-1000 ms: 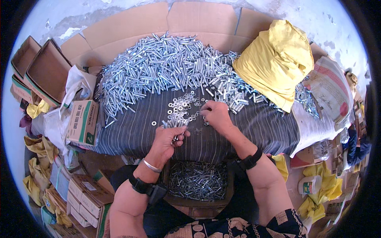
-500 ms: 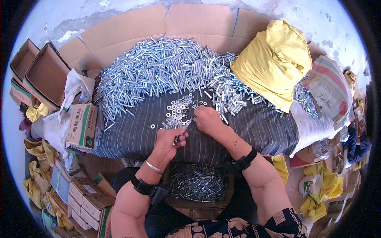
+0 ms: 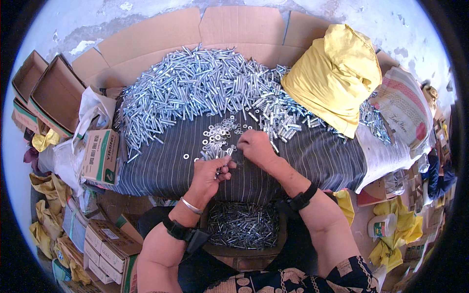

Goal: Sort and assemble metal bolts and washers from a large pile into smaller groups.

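My left hand (image 3: pixel 211 172) is closed around a bunch of metal bolts (image 3: pixel 213 155), their ends sticking up past the fingers. Just to its right, my right hand (image 3: pixel 256 146) has its fingers pinched together, and what they hold, if anything, is hidden. Beyond both hands lies a small heap of flat washers (image 3: pixel 223 131) on a dark striped cloth (image 3: pixel 166 163). A few washers lie loose to the left of the heap. Behind them spreads a large pile of silvery bolts (image 3: pixel 195 85).
A yellow sack (image 3: pixel 334 78) stands on the pile's right side, near a white woven bag (image 3: pixel 403 110). Cardboard sheets (image 3: pixel 242 27) line the back. Below the cloth's front edge sits a box of bolts (image 3: pixel 244 224). Cartons (image 3: pixel 100 156) stand at left.
Both hands stay in nearly the same place, with the right fingers still pinched beside the bunch of bolts. The whole view has shifted very slightly.
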A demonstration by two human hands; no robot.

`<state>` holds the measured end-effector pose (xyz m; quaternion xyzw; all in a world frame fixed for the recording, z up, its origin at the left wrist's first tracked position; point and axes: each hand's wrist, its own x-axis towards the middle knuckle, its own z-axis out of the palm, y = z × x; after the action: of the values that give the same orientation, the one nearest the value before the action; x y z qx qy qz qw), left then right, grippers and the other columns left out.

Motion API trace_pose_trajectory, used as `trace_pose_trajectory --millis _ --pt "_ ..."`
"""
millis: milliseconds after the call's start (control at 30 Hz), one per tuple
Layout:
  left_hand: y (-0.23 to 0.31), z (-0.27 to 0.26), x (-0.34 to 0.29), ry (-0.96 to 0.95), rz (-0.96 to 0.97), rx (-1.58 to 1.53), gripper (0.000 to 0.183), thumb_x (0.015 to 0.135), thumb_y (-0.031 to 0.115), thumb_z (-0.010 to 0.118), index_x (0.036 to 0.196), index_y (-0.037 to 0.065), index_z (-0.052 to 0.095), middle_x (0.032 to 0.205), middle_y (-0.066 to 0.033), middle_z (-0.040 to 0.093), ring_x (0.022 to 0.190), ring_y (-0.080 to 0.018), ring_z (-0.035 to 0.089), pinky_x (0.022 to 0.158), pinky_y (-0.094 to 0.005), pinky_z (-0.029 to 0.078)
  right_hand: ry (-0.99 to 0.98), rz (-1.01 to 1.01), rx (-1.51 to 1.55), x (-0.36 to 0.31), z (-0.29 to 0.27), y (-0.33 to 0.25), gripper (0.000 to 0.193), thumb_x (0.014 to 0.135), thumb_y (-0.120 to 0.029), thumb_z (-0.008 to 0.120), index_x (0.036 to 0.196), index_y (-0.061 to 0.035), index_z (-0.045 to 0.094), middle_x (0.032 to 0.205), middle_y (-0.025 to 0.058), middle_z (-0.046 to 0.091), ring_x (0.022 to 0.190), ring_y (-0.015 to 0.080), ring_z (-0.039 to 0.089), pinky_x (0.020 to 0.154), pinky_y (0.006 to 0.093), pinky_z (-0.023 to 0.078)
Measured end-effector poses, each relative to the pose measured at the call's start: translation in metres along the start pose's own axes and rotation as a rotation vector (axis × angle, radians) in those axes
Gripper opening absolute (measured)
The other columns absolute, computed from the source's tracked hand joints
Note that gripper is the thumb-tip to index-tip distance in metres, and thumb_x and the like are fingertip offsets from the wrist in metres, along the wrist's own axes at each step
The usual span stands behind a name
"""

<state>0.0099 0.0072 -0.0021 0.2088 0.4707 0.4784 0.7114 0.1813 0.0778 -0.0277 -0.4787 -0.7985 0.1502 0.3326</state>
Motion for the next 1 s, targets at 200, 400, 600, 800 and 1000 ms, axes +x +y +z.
trace_pose_trajectory --millis 200,400,600,800,1000 --pt "0.000 0.003 -0.003 0.030 0.058 0.059 0.009 0.080 0.006 0.067 0.084 -0.002 0.064 0.074 -0.0131 0.066 0.057 -0.0108 0.057 0.046 -0.0235 0.046 -0.176 0.511 0.688 0.001 -0.026 -0.021 0.012 0.078 -0.009 0.065 0.077 0.0022 0.066 0.068 0.0100 0.066 0.057 0.0151 0.063 0.051 0.0272 0.051" --pt "0.002 0.001 -0.002 0.023 0.035 0.019 0.010 0.079 0.004 0.067 0.085 -0.003 0.064 0.072 -0.0111 0.065 0.056 -0.0122 0.058 0.046 -0.0251 0.047 -0.228 0.482 0.958 -0.004 -0.024 -0.029 0.012 0.083 -0.005 0.061 0.085 0.0061 0.064 0.071 0.0117 0.066 0.058 0.0148 0.063 0.053 0.0248 0.051" --pt "0.003 0.000 -0.001 0.015 0.087 0.040 0.010 0.078 0.003 0.068 0.083 -0.004 0.064 0.069 -0.0111 0.064 0.055 -0.0132 0.057 0.044 -0.0253 0.047 -0.208 0.466 1.048 -0.009 -0.013 -0.020 0.011 0.086 -0.004 0.059 0.089 0.0059 0.063 0.076 0.0134 0.066 0.064 0.0169 0.064 0.059 0.0261 0.053" --pt "0.002 0.000 -0.002 0.033 0.166 0.087 0.010 0.077 0.004 0.068 0.083 -0.002 0.064 0.066 -0.0090 0.062 0.050 -0.0130 0.056 0.040 -0.0258 0.047 -0.117 0.443 1.074 -0.011 -0.011 -0.028 0.014 0.085 -0.006 0.060 0.088 0.0076 0.063 0.074 0.0127 0.066 0.063 0.0158 0.064 0.059 0.0261 0.053" --pt "-0.003 0.002 -0.001 0.066 0.199 0.130 0.008 0.077 0.003 0.068 0.082 -0.003 0.064 0.067 -0.0084 0.063 0.052 -0.0126 0.057 0.041 -0.0261 0.048 0.025 0.269 0.741 -0.017 0.000 -0.029 0.008 0.083 -0.003 0.062 0.086 0.0045 0.063 0.074 0.0098 0.066 0.064 0.0141 0.064 0.059 0.0263 0.053"
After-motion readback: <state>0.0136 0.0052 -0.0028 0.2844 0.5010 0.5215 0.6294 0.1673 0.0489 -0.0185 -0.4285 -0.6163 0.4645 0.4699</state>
